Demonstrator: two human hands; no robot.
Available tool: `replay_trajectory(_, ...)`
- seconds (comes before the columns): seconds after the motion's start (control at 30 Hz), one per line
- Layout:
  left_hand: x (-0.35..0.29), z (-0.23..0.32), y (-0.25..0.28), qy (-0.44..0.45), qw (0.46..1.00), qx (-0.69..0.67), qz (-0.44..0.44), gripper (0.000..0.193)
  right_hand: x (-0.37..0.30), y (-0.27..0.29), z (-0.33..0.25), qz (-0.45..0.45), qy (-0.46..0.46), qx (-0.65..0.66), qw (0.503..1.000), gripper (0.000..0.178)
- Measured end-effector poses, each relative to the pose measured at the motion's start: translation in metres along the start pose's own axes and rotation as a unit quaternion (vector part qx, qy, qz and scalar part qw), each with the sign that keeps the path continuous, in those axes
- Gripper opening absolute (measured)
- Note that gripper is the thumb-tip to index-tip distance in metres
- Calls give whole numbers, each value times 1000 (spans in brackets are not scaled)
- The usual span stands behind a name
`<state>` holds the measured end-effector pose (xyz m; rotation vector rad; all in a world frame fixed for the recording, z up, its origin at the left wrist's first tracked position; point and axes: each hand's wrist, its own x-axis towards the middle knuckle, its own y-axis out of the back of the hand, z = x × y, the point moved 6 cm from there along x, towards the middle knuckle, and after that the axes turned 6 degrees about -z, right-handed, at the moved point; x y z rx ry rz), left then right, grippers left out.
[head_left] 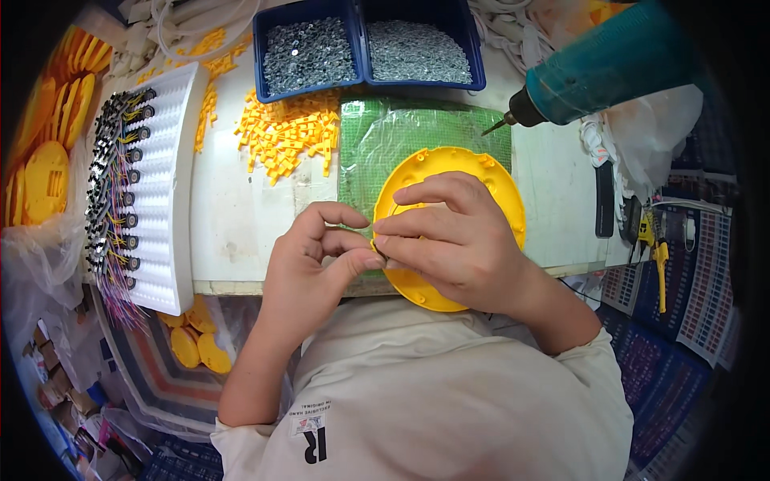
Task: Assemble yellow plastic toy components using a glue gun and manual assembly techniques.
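Note:
A round yellow plastic shell [507, 196] lies open side up over the front edge of a green plastic-wrapped pad [425, 124]. Small posts line its rim. My right hand [469, 240] reaches across the shell, its fingers bent together at the shell's left rim. Meeting them there is my left hand [317, 260], thumb and index finger closed in a pinch. A thin dark strand, perhaps a wire, shows by the right fingertips. Whatever sits between the fingertips is too small and covered to name.
A teal power screwdriver [597, 68] hangs at upper right, its bit pointing toward the pad. Blue bins [309, 60] of small metal parts stand at the back. Small yellow clips [293, 132] lie heaped nearby. Left, a white foam tray [172, 184] carries wired black parts.

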<state>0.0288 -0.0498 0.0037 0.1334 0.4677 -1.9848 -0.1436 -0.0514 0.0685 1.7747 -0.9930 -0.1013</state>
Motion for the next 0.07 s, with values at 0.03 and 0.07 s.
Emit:
replay_trajectory(0.03, 1, 0, -1, -3, 1000, 1, -5, 37, 0, 1, 1, -6, -2, 15, 1000, 26)
replay_trajectory(0.07, 2, -1, -1, -3, 1000, 0, -4, 37, 2, 3, 3, -13, -4, 30, 999, 27)
